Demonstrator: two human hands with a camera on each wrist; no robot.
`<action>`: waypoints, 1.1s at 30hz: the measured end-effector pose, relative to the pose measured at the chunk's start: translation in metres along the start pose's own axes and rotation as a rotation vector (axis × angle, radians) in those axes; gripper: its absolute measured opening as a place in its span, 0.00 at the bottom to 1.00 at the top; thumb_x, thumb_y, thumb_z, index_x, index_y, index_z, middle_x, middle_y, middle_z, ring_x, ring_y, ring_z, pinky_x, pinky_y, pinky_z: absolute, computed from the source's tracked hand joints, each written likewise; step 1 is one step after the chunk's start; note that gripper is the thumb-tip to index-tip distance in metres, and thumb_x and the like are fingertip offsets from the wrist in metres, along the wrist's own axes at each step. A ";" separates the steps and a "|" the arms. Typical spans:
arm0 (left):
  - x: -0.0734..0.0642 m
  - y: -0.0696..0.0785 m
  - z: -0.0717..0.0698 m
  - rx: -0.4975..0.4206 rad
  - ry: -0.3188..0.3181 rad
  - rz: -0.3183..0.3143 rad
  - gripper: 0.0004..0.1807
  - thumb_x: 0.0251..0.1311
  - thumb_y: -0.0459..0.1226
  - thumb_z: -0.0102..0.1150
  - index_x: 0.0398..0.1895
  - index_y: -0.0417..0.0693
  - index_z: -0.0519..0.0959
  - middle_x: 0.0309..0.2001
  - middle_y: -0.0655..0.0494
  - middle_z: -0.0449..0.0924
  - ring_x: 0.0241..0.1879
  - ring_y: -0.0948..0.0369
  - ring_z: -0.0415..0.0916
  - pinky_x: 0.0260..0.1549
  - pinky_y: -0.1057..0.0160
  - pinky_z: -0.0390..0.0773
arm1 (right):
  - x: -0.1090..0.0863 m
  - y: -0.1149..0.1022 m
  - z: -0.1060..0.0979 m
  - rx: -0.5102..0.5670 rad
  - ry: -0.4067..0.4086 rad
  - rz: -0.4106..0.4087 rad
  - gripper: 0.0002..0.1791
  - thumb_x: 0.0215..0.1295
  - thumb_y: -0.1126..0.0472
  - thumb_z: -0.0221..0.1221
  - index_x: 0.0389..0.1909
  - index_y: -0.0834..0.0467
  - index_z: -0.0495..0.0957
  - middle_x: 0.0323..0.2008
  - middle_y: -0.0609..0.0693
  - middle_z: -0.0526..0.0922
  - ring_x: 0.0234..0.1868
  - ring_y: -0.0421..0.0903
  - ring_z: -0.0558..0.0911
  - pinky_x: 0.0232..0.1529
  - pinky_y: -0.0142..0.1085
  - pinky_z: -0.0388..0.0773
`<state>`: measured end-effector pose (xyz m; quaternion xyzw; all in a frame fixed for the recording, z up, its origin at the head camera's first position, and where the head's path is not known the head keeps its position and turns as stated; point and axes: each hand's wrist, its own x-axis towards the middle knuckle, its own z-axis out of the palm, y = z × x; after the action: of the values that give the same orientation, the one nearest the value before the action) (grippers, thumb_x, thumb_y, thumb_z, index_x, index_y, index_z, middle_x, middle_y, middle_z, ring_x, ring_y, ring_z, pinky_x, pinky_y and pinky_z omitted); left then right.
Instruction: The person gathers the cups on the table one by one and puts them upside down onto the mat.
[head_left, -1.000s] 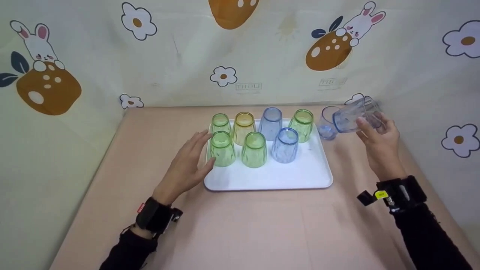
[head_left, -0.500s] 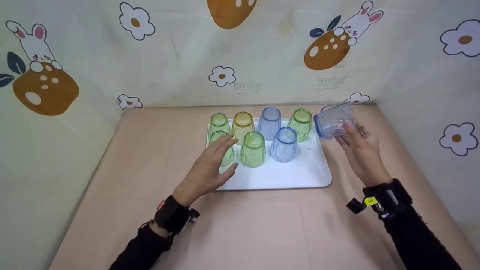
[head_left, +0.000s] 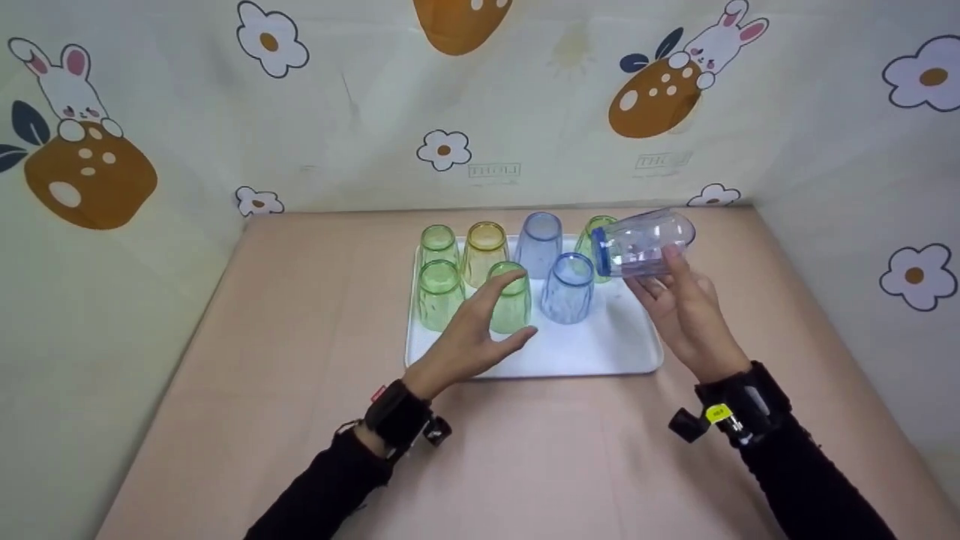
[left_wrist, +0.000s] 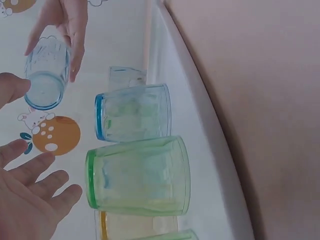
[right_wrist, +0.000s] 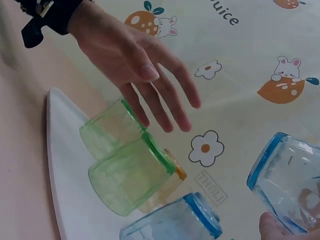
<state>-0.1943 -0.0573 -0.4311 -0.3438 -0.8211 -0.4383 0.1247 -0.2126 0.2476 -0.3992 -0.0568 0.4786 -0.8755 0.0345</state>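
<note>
My right hand (head_left: pixel 690 315) grips a clear blue glass (head_left: pixel 637 247) above the tray's right side, tilted nearly sideways with its thick blue base end pointing left. My left hand (head_left: pixel 476 330) reaches over the front of the white tray (head_left: pixel 592 360), thumb and fingers spread, holding nothing. In the head view it overlaps a green glass (head_left: pixel 514 311). A blue glass (head_left: pixel 568 292) stands upside down just right of that one. In the left wrist view, the held glass (left_wrist: pixel 47 75) hangs close to my left thumb and fingertips.
Several upside-down glasses fill the tray's back and left: green ones (head_left: pixel 440 296), a yellow one (head_left: pixel 486 255) and a blue one (head_left: pixel 540 244). The held glass partly covers a green glass (head_left: pixel 600 223). A patterned curtain (head_left: pixel 360 150) bounds the table (head_left: pixel 300 300) behind.
My right hand has carried the blue glass left from beyond the tray's right edge, turning it flatter. My left hand has moved right, from the tray's left edge to in front of the middle green glass.
</note>
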 end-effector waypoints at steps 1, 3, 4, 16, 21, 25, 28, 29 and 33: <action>0.002 0.000 0.003 -0.016 0.018 -0.004 0.41 0.65 0.43 0.68 0.75 0.39 0.60 0.72 0.47 0.65 0.72 0.61 0.59 0.69 0.59 0.61 | 0.000 0.001 0.002 0.013 -0.002 0.010 0.44 0.77 0.51 0.56 0.81 0.62 0.42 0.75 0.65 0.56 0.73 0.56 0.64 0.68 0.40 0.66; 0.006 0.000 0.009 -0.062 0.057 -0.016 0.44 0.64 0.44 0.70 0.76 0.39 0.58 0.73 0.47 0.63 0.72 0.59 0.58 0.68 0.56 0.63 | -0.001 0.003 0.006 0.058 -0.005 0.027 0.45 0.76 0.50 0.57 0.81 0.61 0.43 0.75 0.64 0.56 0.73 0.56 0.63 0.68 0.41 0.66; 0.007 0.000 0.012 -0.087 0.077 -0.023 0.46 0.63 0.44 0.70 0.77 0.39 0.56 0.74 0.47 0.61 0.73 0.59 0.57 0.68 0.54 0.63 | -0.001 0.004 0.007 0.085 -0.006 0.034 0.45 0.76 0.50 0.58 0.81 0.61 0.44 0.75 0.65 0.56 0.73 0.56 0.63 0.68 0.41 0.67; 0.023 0.006 0.029 -0.152 0.224 0.035 0.52 0.58 0.43 0.75 0.78 0.39 0.53 0.75 0.42 0.57 0.74 0.55 0.54 0.66 0.47 0.66 | -0.008 0.012 0.031 0.267 -0.080 0.100 0.43 0.74 0.47 0.59 0.81 0.51 0.46 0.74 0.63 0.56 0.72 0.58 0.64 0.68 0.44 0.66; 0.031 0.009 0.035 -0.227 0.257 0.047 0.55 0.52 0.39 0.79 0.77 0.37 0.53 0.75 0.41 0.57 0.74 0.51 0.54 0.66 0.45 0.66 | -0.009 0.017 0.038 0.289 -0.108 0.123 0.44 0.75 0.47 0.58 0.81 0.50 0.44 0.75 0.62 0.56 0.72 0.59 0.65 0.68 0.46 0.66; 0.036 0.012 0.040 -0.278 0.270 0.041 0.57 0.49 0.36 0.81 0.77 0.36 0.52 0.75 0.39 0.56 0.74 0.46 0.54 0.66 0.42 0.65 | -0.009 0.019 0.042 0.291 -0.099 0.144 0.45 0.74 0.47 0.59 0.81 0.49 0.44 0.74 0.62 0.56 0.71 0.59 0.66 0.68 0.46 0.67; 0.038 0.013 0.042 -0.297 0.269 0.023 0.57 0.50 0.35 0.81 0.77 0.37 0.51 0.76 0.39 0.56 0.75 0.48 0.54 0.67 0.43 0.64 | -0.010 0.020 0.044 0.293 -0.087 0.160 0.45 0.74 0.46 0.59 0.81 0.48 0.44 0.74 0.62 0.56 0.71 0.59 0.67 0.67 0.46 0.67; 0.039 0.014 0.042 -0.301 0.268 0.017 0.57 0.50 0.36 0.80 0.78 0.38 0.51 0.76 0.40 0.55 0.75 0.49 0.54 0.67 0.45 0.64 | -0.010 0.020 0.044 0.296 -0.083 0.164 0.45 0.73 0.46 0.60 0.81 0.48 0.44 0.74 0.62 0.55 0.71 0.59 0.67 0.67 0.46 0.67; 0.042 0.013 0.043 -0.329 0.296 0.006 0.55 0.53 0.37 0.79 0.78 0.40 0.52 0.75 0.41 0.58 0.75 0.54 0.55 0.67 0.50 0.65 | -0.011 0.020 0.045 0.312 -0.082 0.191 0.45 0.74 0.47 0.59 0.81 0.49 0.43 0.75 0.62 0.54 0.71 0.58 0.67 0.67 0.45 0.67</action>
<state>-0.2120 0.0012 -0.4270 -0.2939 -0.7103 -0.6116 0.1873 -0.1954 0.2001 -0.3929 -0.0409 0.3386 -0.9288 0.1451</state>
